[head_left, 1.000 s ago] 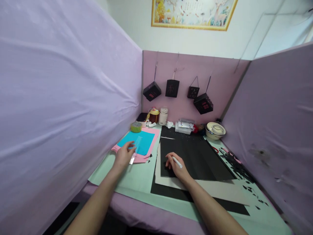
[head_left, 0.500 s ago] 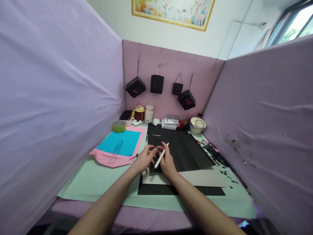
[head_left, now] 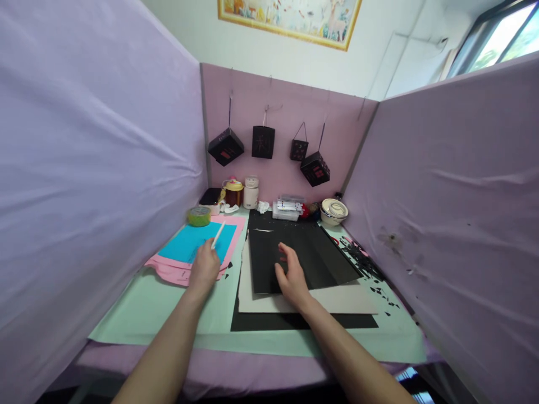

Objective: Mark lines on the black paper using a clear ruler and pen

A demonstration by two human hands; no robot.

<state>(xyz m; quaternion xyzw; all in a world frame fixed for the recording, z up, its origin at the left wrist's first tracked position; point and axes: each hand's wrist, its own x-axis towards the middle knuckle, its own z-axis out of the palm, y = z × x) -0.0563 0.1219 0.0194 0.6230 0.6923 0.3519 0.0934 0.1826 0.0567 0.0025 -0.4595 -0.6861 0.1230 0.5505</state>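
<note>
- Head view, looking down at my desk: my left hand is closed around a white pen, its tip angled up and away from me.
- That hand hovers at the near right corner of the blue sheet, which lies on a stack of pink paper.
- A clear ruler sits on the blue sheet just beside my left hand, faint and hard to make out.
- My right hand holds nothing; it lies palm down, fingers spread, pressing on the black paper.
- Under the black paper there is a grey board, and under that another black sheet, all on the mint-green mat.
- My two hands are apart, the left over the coloured sheets, the right on the black one.
- Behind the blue sheet stands a roll of green tape.
- Along the back partition: a jar with a yellow lid, a white cup, a clear box of pens and a lidded metal bowl.
- Four black paper lanterns hang on the pink partition.
- Black paper scraps litter the mat at my right.
</note>
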